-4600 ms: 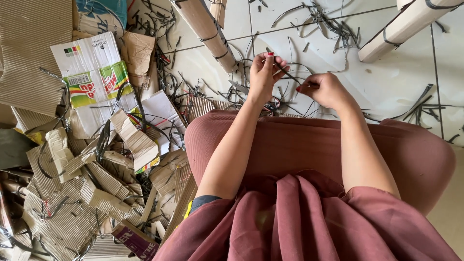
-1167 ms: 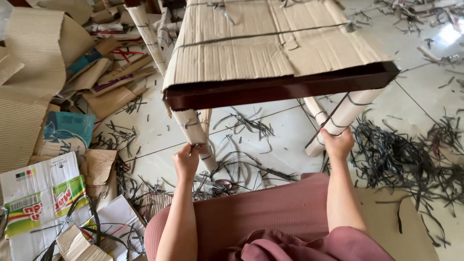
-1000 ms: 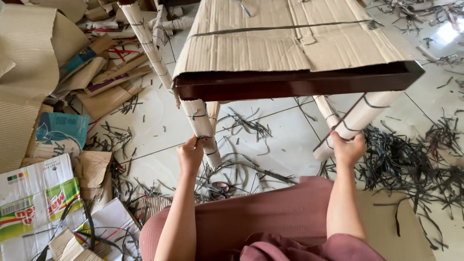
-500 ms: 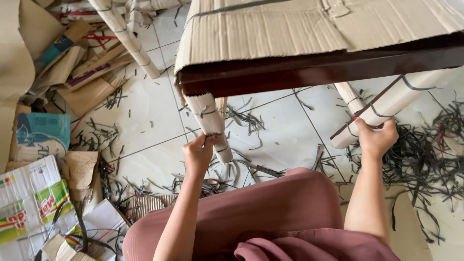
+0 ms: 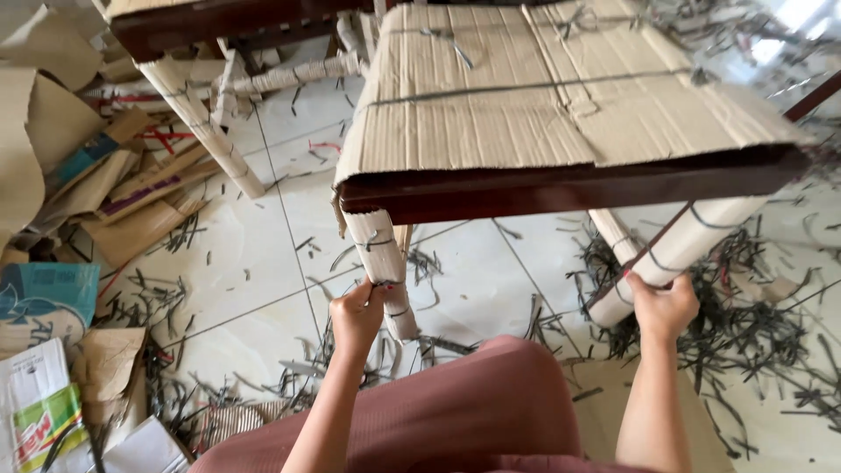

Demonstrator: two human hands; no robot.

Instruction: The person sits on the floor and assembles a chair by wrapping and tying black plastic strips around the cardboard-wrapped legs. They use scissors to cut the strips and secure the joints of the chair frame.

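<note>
A dark wooden table (image 5: pixel 561 184) stands in front of me, its top covered with corrugated cardboard (image 5: pixel 543 88) tied on with thin straps. Its legs are wrapped in cardboard too. My left hand (image 5: pixel 357 314) grips the near left wrapped leg (image 5: pixel 378 254) low down. My right hand (image 5: pixel 663 307) grips the near right wrapped leg (image 5: pixel 679 250), which slants toward me. My knees in a reddish-brown garment (image 5: pixel 455 412) fill the bottom of the view.
Cut strap pieces (image 5: pixel 745 333) litter the white tiled floor (image 5: pixel 236 271). Flattened cardboard and boxes (image 5: pixel 114 193) pile up at the left, with printed sacks (image 5: pixel 39 412) at the bottom left. A second wrapped table leg (image 5: pixel 203 131) stands behind.
Earlier my hands worked a thin strap over my lap. Since then they took hold of the two near table legs, and the table has drawn closer and tilted toward me.
</note>
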